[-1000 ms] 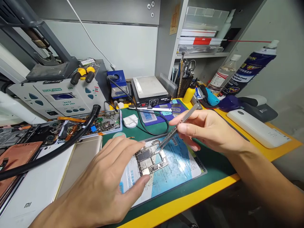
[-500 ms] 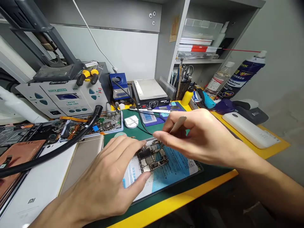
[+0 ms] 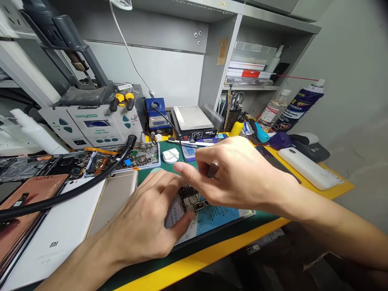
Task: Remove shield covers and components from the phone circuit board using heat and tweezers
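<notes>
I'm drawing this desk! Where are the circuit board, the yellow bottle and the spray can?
Circuit board (image 3: 191, 201), head view: its uncovered part.
Yellow bottle (image 3: 236, 129), head view: its body.
Spray can (image 3: 298, 107), head view: its label.

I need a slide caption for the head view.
Left hand at a circuit board, right hand holding a metal tool nearby.

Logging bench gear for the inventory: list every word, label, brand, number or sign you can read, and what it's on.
"QUICK" (model number after it unclear): grey-white station
"LEAD FREE": same station
"POWER": beside its switch
"MI" logo: white phone
Too small or blurred to read for sure: printed sheet, spray can, clear bottle label, hot plate front, red-and-white box.
</notes>
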{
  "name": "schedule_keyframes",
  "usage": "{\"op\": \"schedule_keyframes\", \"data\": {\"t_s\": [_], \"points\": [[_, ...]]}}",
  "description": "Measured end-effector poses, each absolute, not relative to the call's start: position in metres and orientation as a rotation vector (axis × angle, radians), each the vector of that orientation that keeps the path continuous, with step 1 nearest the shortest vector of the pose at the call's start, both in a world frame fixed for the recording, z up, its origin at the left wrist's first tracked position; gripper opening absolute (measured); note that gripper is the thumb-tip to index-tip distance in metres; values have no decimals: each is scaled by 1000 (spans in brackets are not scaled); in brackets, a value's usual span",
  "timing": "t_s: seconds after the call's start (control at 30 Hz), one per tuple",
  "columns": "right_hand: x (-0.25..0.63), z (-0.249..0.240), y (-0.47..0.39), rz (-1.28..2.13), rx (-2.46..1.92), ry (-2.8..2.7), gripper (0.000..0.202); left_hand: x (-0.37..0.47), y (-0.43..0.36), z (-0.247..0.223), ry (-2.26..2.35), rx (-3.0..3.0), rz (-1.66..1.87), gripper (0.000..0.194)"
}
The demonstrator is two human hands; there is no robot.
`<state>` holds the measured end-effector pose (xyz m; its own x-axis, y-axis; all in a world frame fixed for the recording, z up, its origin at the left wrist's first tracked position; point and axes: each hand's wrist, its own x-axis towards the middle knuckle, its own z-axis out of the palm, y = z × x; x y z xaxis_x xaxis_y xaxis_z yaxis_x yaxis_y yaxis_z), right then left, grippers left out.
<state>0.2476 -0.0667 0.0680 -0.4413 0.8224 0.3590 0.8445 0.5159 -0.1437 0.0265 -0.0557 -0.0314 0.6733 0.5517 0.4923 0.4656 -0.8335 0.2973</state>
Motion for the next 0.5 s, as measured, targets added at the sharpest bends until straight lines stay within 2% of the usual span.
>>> {"op": "schedule_keyframes", "data": {"t_s": [0.23, 0.37, 0.5], "points": [[232, 65, -60, -237, -1489, -2421, 75, 29, -55, -27, 843, 2763, 887, 40], [224, 74, -61, -132, -1414, -2604, 60, 28, -58, -23, 853, 2751, 815, 34], [214, 80, -65, -171, -1246, -2710, 43, 26, -58, -26, 875, 2725, 740, 24]]}}
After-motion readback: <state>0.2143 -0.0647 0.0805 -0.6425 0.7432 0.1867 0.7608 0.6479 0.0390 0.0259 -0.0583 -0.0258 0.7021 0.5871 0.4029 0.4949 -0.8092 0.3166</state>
